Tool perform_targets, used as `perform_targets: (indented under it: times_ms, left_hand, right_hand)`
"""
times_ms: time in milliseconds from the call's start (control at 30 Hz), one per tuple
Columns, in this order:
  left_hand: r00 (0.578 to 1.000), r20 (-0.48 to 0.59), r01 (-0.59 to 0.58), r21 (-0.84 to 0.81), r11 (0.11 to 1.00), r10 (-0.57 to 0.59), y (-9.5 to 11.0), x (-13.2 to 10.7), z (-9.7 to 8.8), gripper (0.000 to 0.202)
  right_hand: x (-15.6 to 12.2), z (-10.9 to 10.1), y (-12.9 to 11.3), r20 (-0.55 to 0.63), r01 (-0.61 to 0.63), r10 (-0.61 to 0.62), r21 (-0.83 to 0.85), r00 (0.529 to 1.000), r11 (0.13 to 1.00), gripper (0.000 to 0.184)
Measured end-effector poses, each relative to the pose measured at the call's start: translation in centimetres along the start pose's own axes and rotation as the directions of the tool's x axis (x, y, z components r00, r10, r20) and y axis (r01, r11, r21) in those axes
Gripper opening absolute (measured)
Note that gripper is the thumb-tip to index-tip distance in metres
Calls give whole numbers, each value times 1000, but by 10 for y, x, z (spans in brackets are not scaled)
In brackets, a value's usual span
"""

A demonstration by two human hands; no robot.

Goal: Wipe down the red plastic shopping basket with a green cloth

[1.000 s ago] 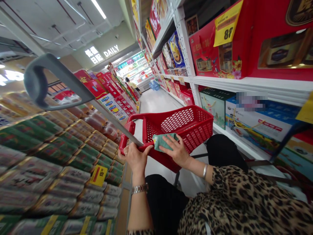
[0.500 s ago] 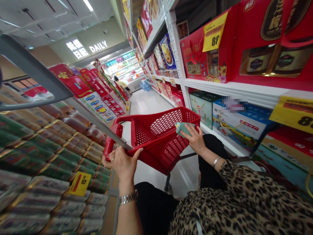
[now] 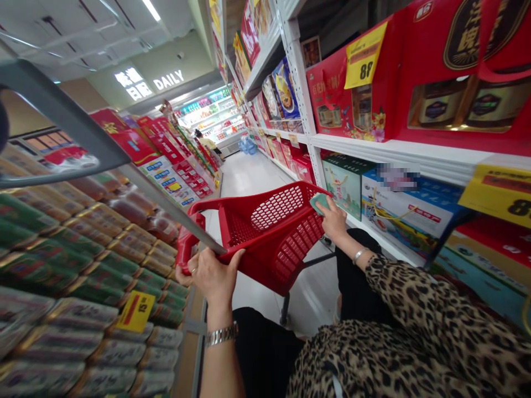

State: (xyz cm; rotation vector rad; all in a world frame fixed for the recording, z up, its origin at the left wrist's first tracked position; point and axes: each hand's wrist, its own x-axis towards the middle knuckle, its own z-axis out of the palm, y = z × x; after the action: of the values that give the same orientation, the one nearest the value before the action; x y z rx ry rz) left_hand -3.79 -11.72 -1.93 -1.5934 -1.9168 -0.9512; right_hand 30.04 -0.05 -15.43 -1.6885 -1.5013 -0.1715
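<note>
A red plastic shopping basket (image 3: 265, 232) on a wheeled stand fills the middle of the aisle, tilted towards me. My left hand (image 3: 211, 273) grips its near rim, fingers wrapped round the edge beside the grey pull handle (image 3: 166, 205). My right hand (image 3: 334, 220) presses a folded green cloth (image 3: 319, 202) against the basket's far right corner. Both wrists wear metal bands.
Stacked green and brown packs (image 3: 83, 260) with a yellow price tag (image 3: 136, 311) rise on my left. White shelves (image 3: 415, 152) with red and blue gift boxes line the right. The aisle floor (image 3: 253, 171) runs ahead to a distant person (image 3: 206, 142).
My right hand has slid the green cloth from the near rim along the right side to the far corner. The basket has tilted and the view has swung left.
</note>
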Motion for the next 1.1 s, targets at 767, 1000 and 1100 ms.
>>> perform_targets:
  times_ms: [767, 1000, 1100]
  left_hand:
    - [1000, 6, 22, -8, 1000, -22, -9, -1, -6, 37]
    - [1000, 5, 10, -9, 1000, -10, -9, 1, -5, 39]
    - [1000, 2, 1, -8, 1000, -1, -10, 2, -5, 38]
  right_hand:
    - [-74, -2, -124, -201, 759, -732, 198, 651, 620, 42]
    - [-52, 0, -59, -140, 709, -696, 85, 704, 700, 43]
    - [-41, -1, -33, -117, 656, -650, 17, 751, 754, 48]
